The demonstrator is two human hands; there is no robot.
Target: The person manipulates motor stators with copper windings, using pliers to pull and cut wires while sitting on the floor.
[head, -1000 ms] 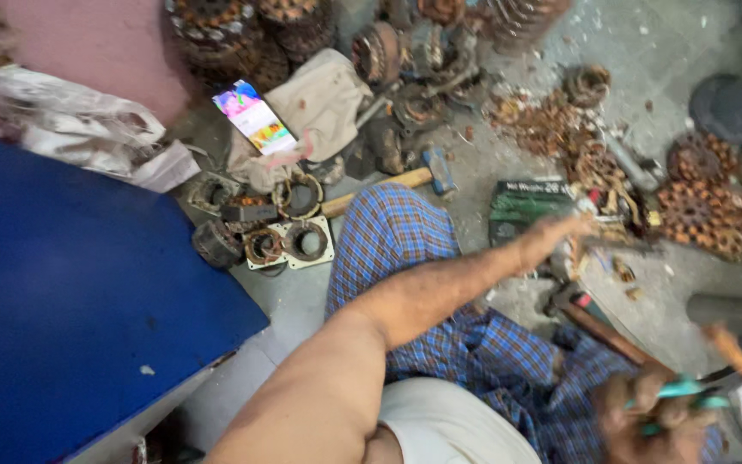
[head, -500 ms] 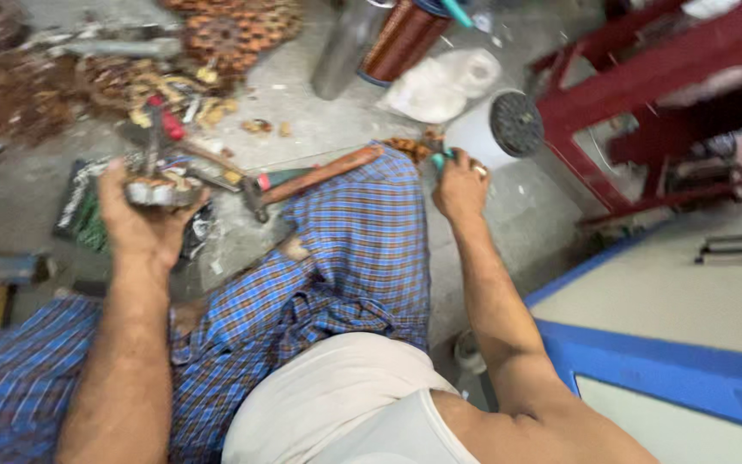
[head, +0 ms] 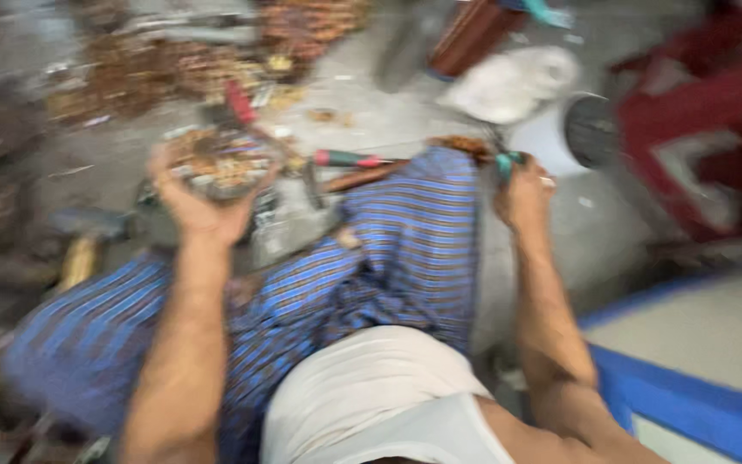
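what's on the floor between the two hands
In the head view, between the left hand and the right hand lie a hammer, a red-handled tool and the checked-cloth knee.

The checked cloth [head: 405,258] over the person's legs is blue, crossed with thin white and reddish lines. The vest [head: 371,395] is plain white. The round motor part [head: 216,161] in the left hand [head: 195,206] is grey metal with coppery orange and pale flecks inside. The tool [head: 506,161] in the right hand [head: 521,198] has a teal handle. On the grey concrete floor [head: 388,129] lies a hammer [head: 362,167] with a brown wooden shaft, beside a screwdriver [head: 349,158] with a red and green handle. The copper scrap [head: 130,77] towards the floor's far left edge is rusty brown. The bag [head: 508,82] is white, the frame [head: 706,129] at the right edge dark red, the panel [head: 689,395] at the near right corner blue-edged and pale grey.
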